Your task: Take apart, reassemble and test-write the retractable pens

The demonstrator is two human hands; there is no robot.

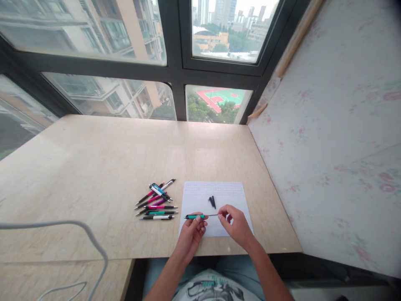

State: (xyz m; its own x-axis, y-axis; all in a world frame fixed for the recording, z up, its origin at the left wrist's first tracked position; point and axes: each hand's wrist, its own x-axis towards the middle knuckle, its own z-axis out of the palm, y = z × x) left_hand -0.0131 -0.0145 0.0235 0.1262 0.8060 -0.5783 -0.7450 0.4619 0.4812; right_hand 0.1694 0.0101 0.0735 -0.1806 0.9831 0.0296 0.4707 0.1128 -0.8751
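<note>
My left hand [192, 234] holds the green barrel of a ballpoint pen [194, 216] level above a white sheet of paper [236, 190]. A thin dark refill [211, 215] sticks out of the barrel's right end. With thumb and fingertips pressed together, my right hand [234, 223] pinches the refill's far end. Small black pen parts [212, 202] lie on the sheet just beyond my hands. Left of the paper is a loose pile of pens [156, 200] in pink, blue, white, green and purple with black parts.
The pale stone-like tabletop [103, 167] reaches back to dark-framed windows [179, 96]. A floral-papered wall [332, 150] borders the right side. A grey cable [90, 234] curves over the lower left, and the table's front edge runs close to my body.
</note>
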